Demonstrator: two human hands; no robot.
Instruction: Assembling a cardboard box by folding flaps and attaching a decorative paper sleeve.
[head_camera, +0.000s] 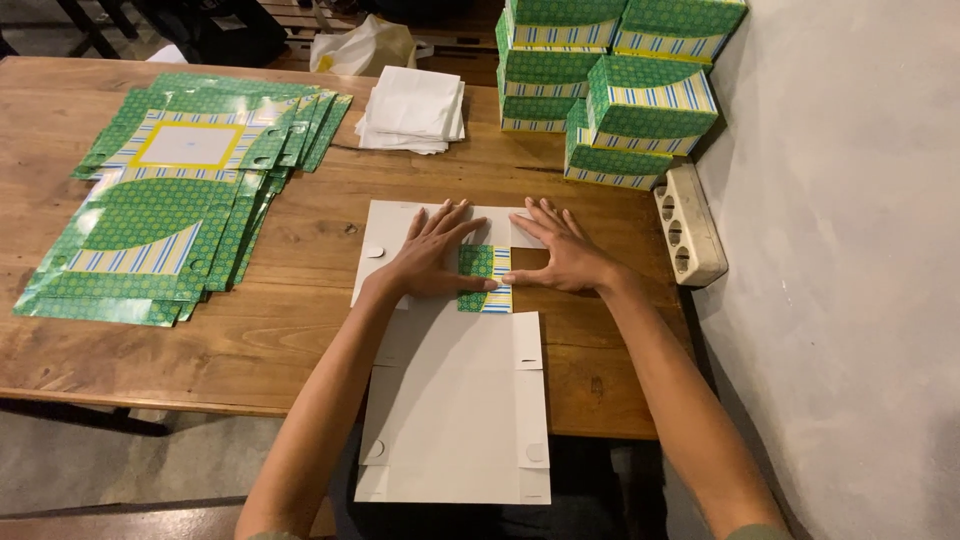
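With my left hand (432, 256) and right hand (562, 252) pressing open-palmed, gripping nothing, the folded green patterned flap (485, 278) of the white flat cardboard box blank (455, 400) could crease crooked if the blank slides.

Your left hand (432, 255) and right hand (563, 252) are bare: no gloves, rings or watch. Forearms uncovered too. Only a sliver of greyish-green sleeve shows near each elbow at the frame's bottom edge.
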